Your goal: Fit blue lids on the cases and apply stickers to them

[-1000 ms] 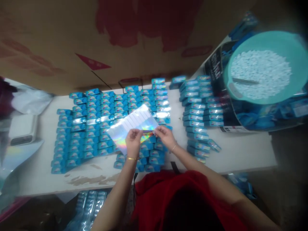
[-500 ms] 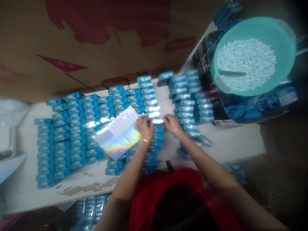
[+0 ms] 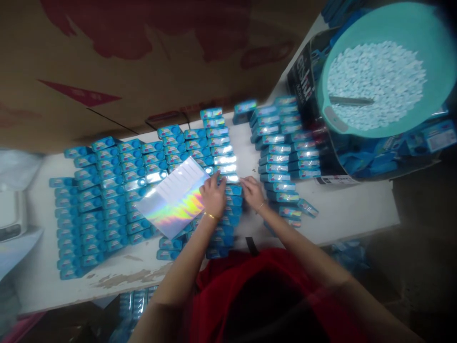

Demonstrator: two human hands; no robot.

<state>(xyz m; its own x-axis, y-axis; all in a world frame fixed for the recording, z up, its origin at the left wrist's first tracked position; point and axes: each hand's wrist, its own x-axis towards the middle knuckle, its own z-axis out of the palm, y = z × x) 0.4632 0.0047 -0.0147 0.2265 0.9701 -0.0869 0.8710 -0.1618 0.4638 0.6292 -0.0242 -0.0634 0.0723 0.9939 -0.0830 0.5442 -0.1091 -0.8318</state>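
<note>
My right hand (image 3: 253, 193) pinches at the right end of a shiny strip-like sticker (image 3: 231, 179), which lies over the end of a small blue box in the rightmost column of the large block. Across from it, my left hand (image 3: 213, 195) rests palm down, its thumb and forefinger apart and touching near the strip's left end. A holographic sticker sheet (image 3: 178, 209) with pale strips lies tilted on the boxes, its right edge against my left hand. Rows of blue boxes (image 3: 114, 213) surround both hands. The lower fingers of my left hand are hidden.
More box stacks (image 3: 274, 157) stand right of my right hand, beside a loose box (image 3: 307, 208). A turquoise bowl (image 3: 441, 62) of pale pellets with a flat stick (image 3: 352, 101) sits on a black carton (image 3: 303, 78) of blue boxes. Behind the white table (image 3: 342, 212) is a large cardboard box (image 3: 150, 90).
My right hand has come slightly downward, its fingertips still at the strip's end. My left hand has shifted a little down, its fingers more spread. The sheet stays put on the boxes.
</note>
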